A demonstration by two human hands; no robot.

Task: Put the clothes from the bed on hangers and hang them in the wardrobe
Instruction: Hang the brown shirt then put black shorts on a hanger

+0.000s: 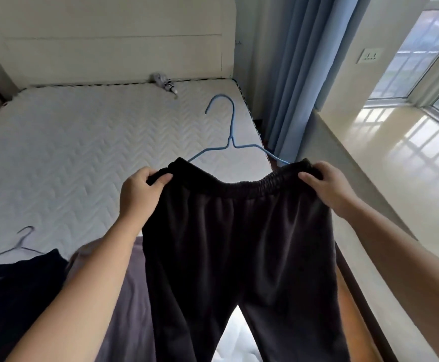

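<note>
I hold a pair of black trousers [239,244] up by the elastic waistband, above the near end of the bed. My left hand [140,192] grips the waistband's left corner and my right hand [328,186] grips its right corner. The two legs hang down towards me. A blue wire hanger [231,131] lies flat on the white mattress [82,152] just beyond the waistband, its lower bar hidden behind the trousers. A grey hanger [21,242] lies at the near left, partly under a dark navy garment [17,296]. A grey-purple garment [129,309] lies beneath my left arm.
A cream headboard [108,43] closes the far end of the bed. A small grey folded object [165,81] rests by the headboard. Blue curtains [291,74] hang right of the bed, with a pale window ledge [396,165] and a window [422,48] further right.
</note>
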